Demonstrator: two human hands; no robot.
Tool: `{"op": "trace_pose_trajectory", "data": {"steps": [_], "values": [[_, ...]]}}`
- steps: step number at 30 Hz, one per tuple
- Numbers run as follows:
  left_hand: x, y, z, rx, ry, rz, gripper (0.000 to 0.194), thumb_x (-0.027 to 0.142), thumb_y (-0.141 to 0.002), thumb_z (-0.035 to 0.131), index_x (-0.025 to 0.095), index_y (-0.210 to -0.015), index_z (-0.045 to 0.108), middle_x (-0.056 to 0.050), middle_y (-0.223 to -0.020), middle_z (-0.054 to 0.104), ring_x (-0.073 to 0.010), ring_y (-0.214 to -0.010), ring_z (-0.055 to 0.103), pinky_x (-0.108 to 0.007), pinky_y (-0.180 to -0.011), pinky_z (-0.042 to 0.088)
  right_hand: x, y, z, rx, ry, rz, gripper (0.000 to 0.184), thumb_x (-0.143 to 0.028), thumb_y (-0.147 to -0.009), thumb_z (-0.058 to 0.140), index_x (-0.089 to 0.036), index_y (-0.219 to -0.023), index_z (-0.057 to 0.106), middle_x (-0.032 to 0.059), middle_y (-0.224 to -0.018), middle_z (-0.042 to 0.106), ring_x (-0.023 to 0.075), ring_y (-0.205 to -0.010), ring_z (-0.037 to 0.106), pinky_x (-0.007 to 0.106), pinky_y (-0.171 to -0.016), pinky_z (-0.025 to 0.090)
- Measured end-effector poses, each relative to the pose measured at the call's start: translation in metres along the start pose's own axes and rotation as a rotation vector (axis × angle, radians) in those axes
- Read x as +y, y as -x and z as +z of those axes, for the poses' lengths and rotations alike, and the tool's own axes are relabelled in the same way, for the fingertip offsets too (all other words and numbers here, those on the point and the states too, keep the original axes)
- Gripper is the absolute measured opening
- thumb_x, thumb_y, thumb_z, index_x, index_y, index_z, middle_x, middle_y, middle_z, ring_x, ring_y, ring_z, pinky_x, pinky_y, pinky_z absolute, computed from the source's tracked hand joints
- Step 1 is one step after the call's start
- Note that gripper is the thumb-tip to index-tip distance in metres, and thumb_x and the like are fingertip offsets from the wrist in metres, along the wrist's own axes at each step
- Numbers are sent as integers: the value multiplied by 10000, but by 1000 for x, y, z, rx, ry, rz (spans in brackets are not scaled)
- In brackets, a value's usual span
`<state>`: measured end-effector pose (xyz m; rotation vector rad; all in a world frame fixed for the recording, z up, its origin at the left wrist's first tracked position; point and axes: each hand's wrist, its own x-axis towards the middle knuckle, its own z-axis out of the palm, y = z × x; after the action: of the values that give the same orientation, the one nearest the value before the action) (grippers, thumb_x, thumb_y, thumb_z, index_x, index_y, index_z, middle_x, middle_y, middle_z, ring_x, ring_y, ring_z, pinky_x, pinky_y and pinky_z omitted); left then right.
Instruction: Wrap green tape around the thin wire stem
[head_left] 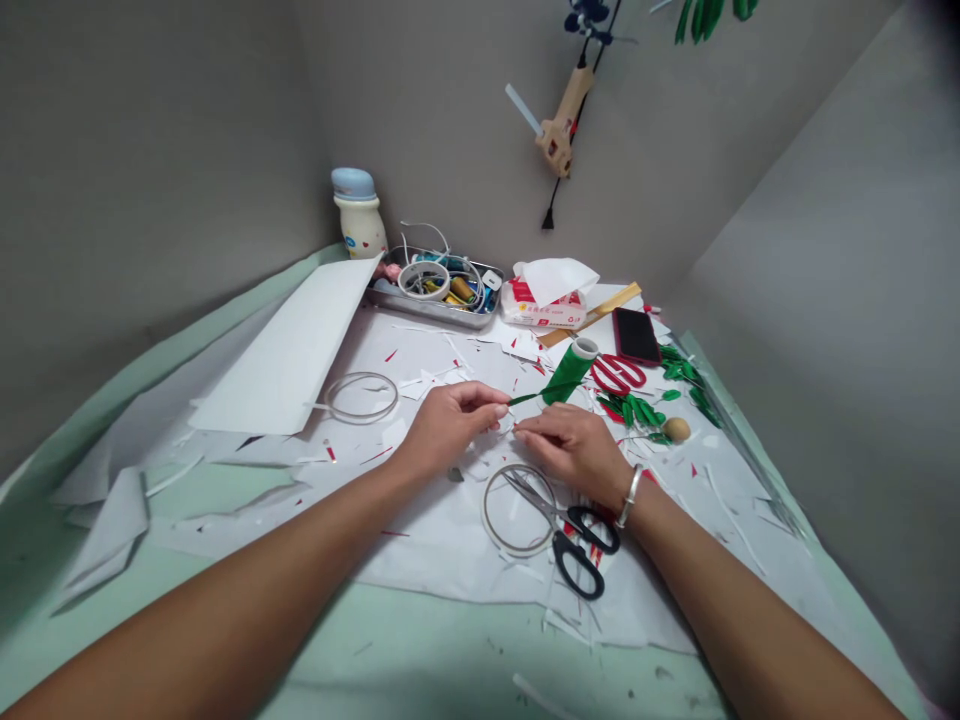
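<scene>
My left hand pinches the end of a thin green stem, which runs right towards a roll of green floral tape. My right hand sits close by, its fingertips almost meeting the left fingertips. Whatever those right fingertips touch is too small to tell. Black-handled scissors lie below my right hand, their blades across a clear plastic ring. Green leaves lie to the right.
White paper scraps cover the sheet on the pale green table. Behind stand a metal tray of wires and tape, a cream bottle, a tissue pack, a phone and red-handled scissors. A glue gun hangs on the wall.
</scene>
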<state>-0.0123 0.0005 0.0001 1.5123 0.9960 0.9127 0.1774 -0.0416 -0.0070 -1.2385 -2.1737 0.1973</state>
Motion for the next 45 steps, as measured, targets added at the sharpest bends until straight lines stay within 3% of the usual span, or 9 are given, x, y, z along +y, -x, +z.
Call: {"op": "trace_pose_trajectory", "data": {"steps": [4, 7, 13, 15, 19, 24, 35, 45], "values": [[-5, -1, 0, 108, -216, 50, 199, 298, -734, 612, 160, -847, 701, -43, -821, 699, -145, -672, 598, -270, -644, 460, -12, 1, 3, -72, 122, -138, 173, -284, -880, 553, -225, -879, 716, 17, -651, 628, 139, -649, 527, 272, -665, 378], [-7, 1, 0, 132, -451, 176, 165, 228, -763, 553, 174, -822, 698, -36, -830, 676, -144, -703, 590, -271, -679, 448, -11, 1, -2, -40, 161, -175, 187, -314, -884, 551, -230, -906, 717, 21, -662, 612, 141, -648, 503, 277, -644, 354], [-4, 7, 2, -47, -666, 325, 201, 149, -784, 507, 188, -842, 695, -37, -830, 628, -140, -713, 553, -253, -651, 422, 1, -2, -15, 105, 98, -63, 216, -320, -893, 545, -220, -899, 737, 14, -602, 538, 137, -621, 484, 266, -607, 354], [-3, 8, 3, -49, -678, 343, 205, 148, -793, 507, 193, -862, 694, -38, -840, 628, -142, -720, 552, -257, -662, 424, 5, -3, -17, 125, 63, -20, 213, -321, -887, 555, -212, -890, 738, 13, -598, 541, 135, -615, 486, 265, -605, 359], [-5, 5, 3, 50, -642, 325, 206, 138, -797, 514, 196, -874, 696, -34, -858, 642, -139, -722, 564, -265, -682, 441, 7, -3, -17, 130, 18, 2, 195, -318, -872, 576, -208, -876, 737, 8, -591, 558, 130, -598, 484, 265, -606, 361], [-7, 2, 1, 134, -576, 309, 196, 145, -803, 536, 208, -887, 701, -26, -895, 667, -141, -784, 604, -267, -735, 466, 0, -2, -11, 37, -27, -55, 156, -275, -856, 594, -204, -837, 731, -11, -573, 575, 108, -568, 484, 249, -609, 365], [-3, 4, 2, 207, -542, 253, 159, 187, -796, 572, 216, -861, 714, -21, -865, 716, -165, -796, 646, -299, -789, 482, -10, 2, -6, -30, 5, -102, 155, -281, -864, 588, -216, -889, 726, 1, -632, 637, 110, -608, 527, 253, -642, 363], [-5, 1, -1, 208, -145, 31, 214, 330, -736, 648, 197, -888, 719, -41, -787, 725, -187, -729, 678, -300, -683, 521, -9, 3, -4, -25, 18, -91, 147, -266, -861, 590, -225, -902, 725, 0, -663, 663, 109, -618, 547, 250, -648, 372]]}}
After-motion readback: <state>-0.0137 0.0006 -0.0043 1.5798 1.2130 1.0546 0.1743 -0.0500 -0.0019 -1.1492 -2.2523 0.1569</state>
